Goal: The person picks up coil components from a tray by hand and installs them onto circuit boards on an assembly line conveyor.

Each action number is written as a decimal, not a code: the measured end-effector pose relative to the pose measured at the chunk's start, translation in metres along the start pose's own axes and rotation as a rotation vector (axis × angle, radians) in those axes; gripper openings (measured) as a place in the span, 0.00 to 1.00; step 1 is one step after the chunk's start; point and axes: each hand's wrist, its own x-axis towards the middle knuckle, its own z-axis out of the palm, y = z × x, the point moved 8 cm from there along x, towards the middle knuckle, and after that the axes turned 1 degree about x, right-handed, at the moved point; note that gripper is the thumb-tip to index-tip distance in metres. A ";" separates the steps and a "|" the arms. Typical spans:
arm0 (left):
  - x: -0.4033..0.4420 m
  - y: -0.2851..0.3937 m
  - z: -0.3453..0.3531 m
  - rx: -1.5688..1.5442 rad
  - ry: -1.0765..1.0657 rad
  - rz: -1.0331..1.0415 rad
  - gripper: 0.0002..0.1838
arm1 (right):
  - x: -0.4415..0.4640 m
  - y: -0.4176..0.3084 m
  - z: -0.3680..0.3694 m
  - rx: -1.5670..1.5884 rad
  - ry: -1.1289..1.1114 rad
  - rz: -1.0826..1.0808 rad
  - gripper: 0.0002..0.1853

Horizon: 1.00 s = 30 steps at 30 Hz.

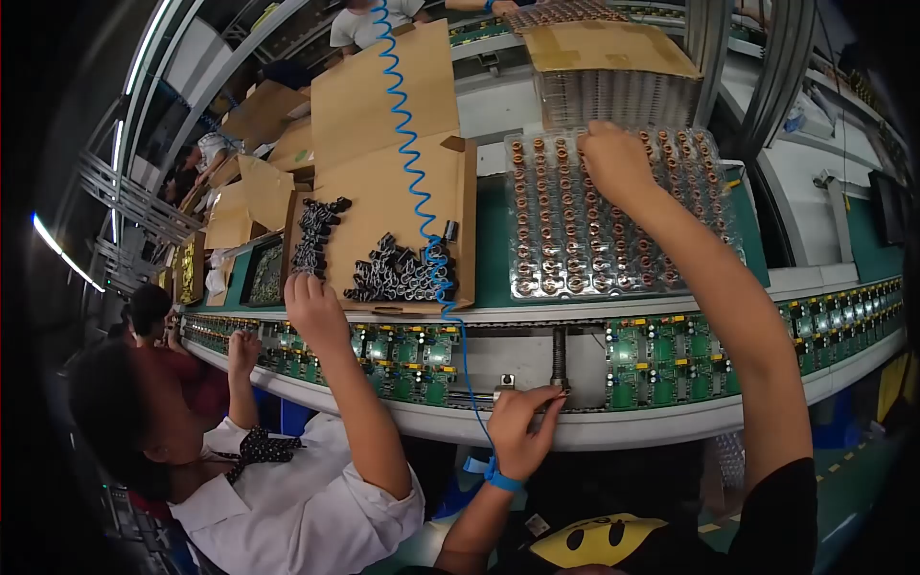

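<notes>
My left hand, with a blue band and coiled cord at its wrist, is over the near edge of the conveyor. Its thumb and index finger meet around something too small to make out, beside the lower end of a dark ribbed bar. Farther forward, my right hand reaches over the back part of a clear plastic tray filled with rows of copper coils. Its fingers are bent together among the coils; their tips and anything between them are hidden.
Green circuit boards line the conveyor on both sides of a gap. A cardboard box holds black components. A blue coiled cord hangs in front. At left a co-worker reaches to the box. Stacked trays stand behind.
</notes>
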 end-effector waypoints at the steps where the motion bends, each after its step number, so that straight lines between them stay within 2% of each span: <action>1: 0.000 0.001 0.000 0.001 -0.005 0.011 0.12 | 0.001 -0.001 0.000 -0.022 0.007 -0.021 0.04; 5: 0.001 -0.001 0.002 -0.001 -0.008 0.005 0.12 | 0.001 -0.010 -0.006 -0.042 0.039 -0.116 0.03; 8: -0.001 -0.006 0.002 -0.025 0.003 0.023 0.13 | 0.004 -0.011 -0.002 -0.073 0.056 -0.111 0.04; 10: 0.000 -0.008 -0.001 -0.029 0.030 0.011 0.13 | 0.008 -0.009 0.010 -0.052 -0.076 -0.096 0.06; 13: -0.003 -0.015 0.000 -0.058 0.045 0.012 0.13 | 0.011 -0.003 0.021 0.006 -0.026 -0.209 0.07; 16: -0.004 -0.020 -0.005 -0.055 0.048 0.027 0.12 | 0.020 -0.006 0.016 -0.060 -0.100 -0.232 0.07; 19: -0.005 -0.030 -0.006 -0.126 0.060 -0.039 0.12 | 0.011 -0.010 -0.018 0.037 -0.096 -0.127 0.08; 21: -0.001 -0.029 -0.011 -0.125 0.078 -0.021 0.12 | -0.015 -0.014 -0.054 0.460 -0.061 0.018 0.08; 23: -0.003 -0.030 -0.008 -0.165 0.062 -0.160 0.13 | -0.054 -0.021 -0.076 0.575 -0.028 0.047 0.06; 29: 0.025 -0.007 0.013 -0.093 -0.123 -0.095 0.09 | -0.178 -0.026 -0.123 0.794 -0.058 0.279 0.07; 30: 0.033 0.001 0.020 -0.084 -0.148 -0.003 0.10 | -0.194 -0.029 -0.131 0.787 -0.062 0.303 0.08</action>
